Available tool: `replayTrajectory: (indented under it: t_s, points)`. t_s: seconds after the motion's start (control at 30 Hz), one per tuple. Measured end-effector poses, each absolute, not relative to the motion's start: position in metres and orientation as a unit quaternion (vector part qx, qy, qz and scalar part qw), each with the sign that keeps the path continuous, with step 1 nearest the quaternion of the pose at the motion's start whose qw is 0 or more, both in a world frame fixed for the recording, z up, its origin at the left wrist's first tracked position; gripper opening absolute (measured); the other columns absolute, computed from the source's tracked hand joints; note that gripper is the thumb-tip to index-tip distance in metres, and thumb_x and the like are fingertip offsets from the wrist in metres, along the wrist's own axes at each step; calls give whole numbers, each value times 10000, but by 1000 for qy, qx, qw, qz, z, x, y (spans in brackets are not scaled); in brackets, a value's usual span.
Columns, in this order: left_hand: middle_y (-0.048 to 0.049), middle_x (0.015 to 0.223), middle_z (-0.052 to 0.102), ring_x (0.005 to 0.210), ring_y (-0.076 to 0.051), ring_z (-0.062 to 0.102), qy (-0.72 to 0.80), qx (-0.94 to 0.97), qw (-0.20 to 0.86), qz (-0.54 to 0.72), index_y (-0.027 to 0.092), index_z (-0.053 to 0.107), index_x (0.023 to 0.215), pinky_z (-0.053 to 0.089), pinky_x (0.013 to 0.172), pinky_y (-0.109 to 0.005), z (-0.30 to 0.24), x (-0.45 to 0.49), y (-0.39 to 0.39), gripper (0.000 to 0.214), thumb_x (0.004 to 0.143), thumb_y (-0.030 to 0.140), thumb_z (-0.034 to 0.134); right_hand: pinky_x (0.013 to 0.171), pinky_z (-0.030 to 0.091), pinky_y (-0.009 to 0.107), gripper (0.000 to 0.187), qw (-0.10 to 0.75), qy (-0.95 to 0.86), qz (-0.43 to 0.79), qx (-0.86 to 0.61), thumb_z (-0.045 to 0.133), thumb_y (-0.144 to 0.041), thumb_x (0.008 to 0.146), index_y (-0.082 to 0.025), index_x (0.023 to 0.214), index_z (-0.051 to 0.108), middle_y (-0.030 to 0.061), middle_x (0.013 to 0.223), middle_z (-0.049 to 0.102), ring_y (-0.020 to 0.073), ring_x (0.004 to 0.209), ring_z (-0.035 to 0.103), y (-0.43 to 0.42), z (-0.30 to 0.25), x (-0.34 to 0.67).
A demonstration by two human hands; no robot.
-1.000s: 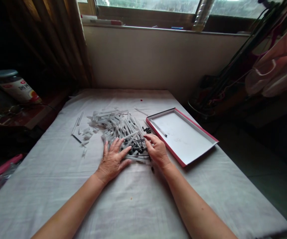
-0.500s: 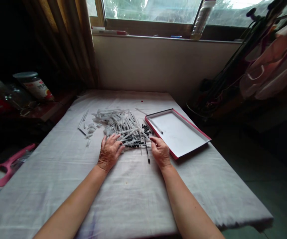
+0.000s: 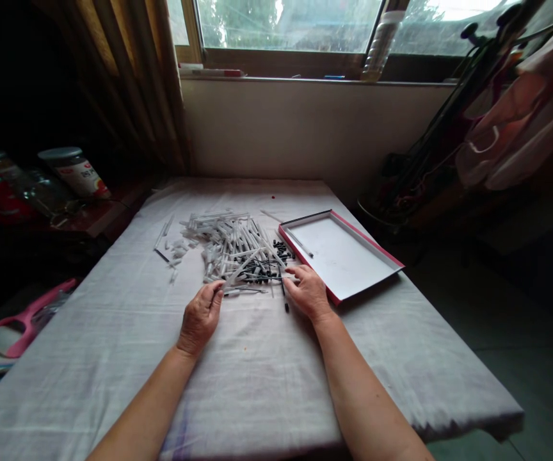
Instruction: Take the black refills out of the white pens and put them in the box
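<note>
A heap of translucent pen barrels point(image 3: 240, 234) lies mid-table, with dark refills and black pen caps point(image 3: 281, 248) at its right and near side. My left hand point(image 3: 198, 317) is closed at the heap's near left edge, its thumb and forefinger pinching a translucent pen barrel point(image 3: 240, 269) that slants up to the right. To the right of the heap, my right hand point(image 3: 308, 291) has its thumb and forefinger around the end of a thin pen refill point(image 3: 274, 278). Below its fingertips lies a dark piece with a black cap point(image 3: 287, 307).
A shallow red-edged box lid point(image 3: 353, 256) with a white inside stands at the right, one pen point(image 3: 300, 243) lying in it. Small clear caps point(image 3: 178, 250) are scattered at the left. Jars point(image 3: 77, 173) and pink scissors point(image 3: 27, 323) are at the far left.
My left hand has drawn back toward me and left, closing from spread fingers to a pinch on a pen barrel. My right hand stays nearly in place, its fingertips slightly lower and further left.
</note>
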State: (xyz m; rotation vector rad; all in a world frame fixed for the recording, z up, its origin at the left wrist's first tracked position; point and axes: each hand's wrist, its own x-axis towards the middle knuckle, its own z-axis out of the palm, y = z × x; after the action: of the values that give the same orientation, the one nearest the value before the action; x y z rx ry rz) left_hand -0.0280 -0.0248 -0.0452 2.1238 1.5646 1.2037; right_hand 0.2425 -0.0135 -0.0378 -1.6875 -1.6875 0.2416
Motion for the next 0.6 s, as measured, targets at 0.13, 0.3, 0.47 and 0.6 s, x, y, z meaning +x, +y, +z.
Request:
replayTrajectory:
  t_s: [0.13, 0.3, 0.47, 0.6]
  points:
    - [-42, 839, 726, 733, -194, 694, 562, 689, 209, 407, 219, 610, 1050, 555, 755, -313, -44, -28, -23, 301, 897, 430, 459, 844, 521, 339, 175, 287, -686, 88, -663, 632, -241, 827, -251, 948, 758, 56, 969, 719, 225, 932, 655, -15, -36, 245]
    - [-33, 836, 735, 701, -173, 676, 557, 665, 301, 395, 220, 581, 1022, 543, 708, -286, -38, -26, -24, 300, 902, 467, 462, 861, 516, 364, 234, 254, -720, 69, -643, 641, -236, 844, -255, 1051, 751, 77, 1057, 722, 248, 976, 641, -14, -34, 242]
    - [-37, 876, 751, 676, -162, 664, 548, 638, 371, 394, 230, 579, 1005, 524, 650, -267, -32, -23, -27, 288, 894, 482, 494, 812, 509, 347, 196, 231, -746, 56, -621, 629, -225, 855, -284, 973, 774, 63, 1014, 735, 240, 933, 641, -13, -33, 237]
    - [-35, 811, 744, 623, -161, 662, 542, 600, 415, 417, 218, 576, 993, 519, 595, -267, -32, -23, -26, 340, 846, 524, 558, 754, 508, 325, 179, 221, -752, 26, -620, 621, -271, 851, -282, 916, 788, 66, 937, 716, 230, 873, 638, -16, -29, 238]
